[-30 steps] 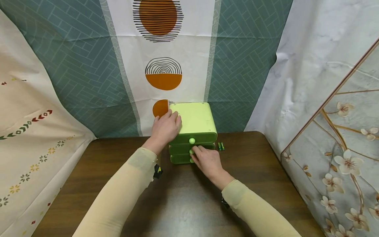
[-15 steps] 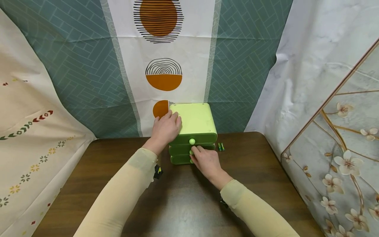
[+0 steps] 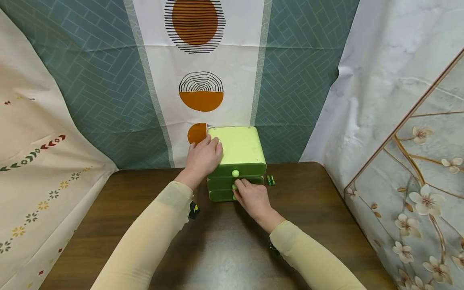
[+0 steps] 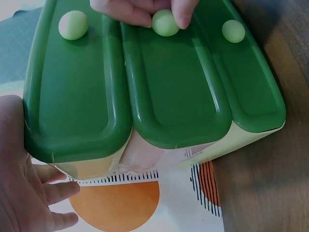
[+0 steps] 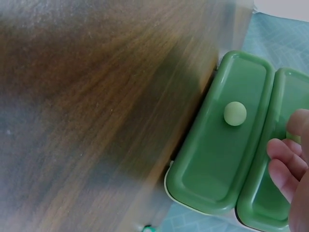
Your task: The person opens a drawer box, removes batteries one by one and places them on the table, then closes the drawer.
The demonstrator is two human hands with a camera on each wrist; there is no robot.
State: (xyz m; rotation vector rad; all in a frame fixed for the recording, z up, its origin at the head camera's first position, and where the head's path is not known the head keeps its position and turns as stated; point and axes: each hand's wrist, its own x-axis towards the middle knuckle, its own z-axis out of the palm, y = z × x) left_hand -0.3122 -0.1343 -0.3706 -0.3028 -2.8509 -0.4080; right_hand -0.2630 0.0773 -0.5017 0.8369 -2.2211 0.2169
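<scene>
A small cabinet with a light green top and three dark green drawer fronts stands at the back of the table. My left hand rests on its top left edge; the left wrist view shows those fingers extended past the edge along the side. With thumb and fingers, my right hand pinches the round knob of the middle drawer. That knob is partly covered by the fingertips. The top drawer's knob and the bottom drawer's knob are untouched.
Two small green cylinders, like batteries, lie on the brown wooden table just right of the cabinet. A patterned cloth hangs close behind it. More cloths hang along the left and right sides.
</scene>
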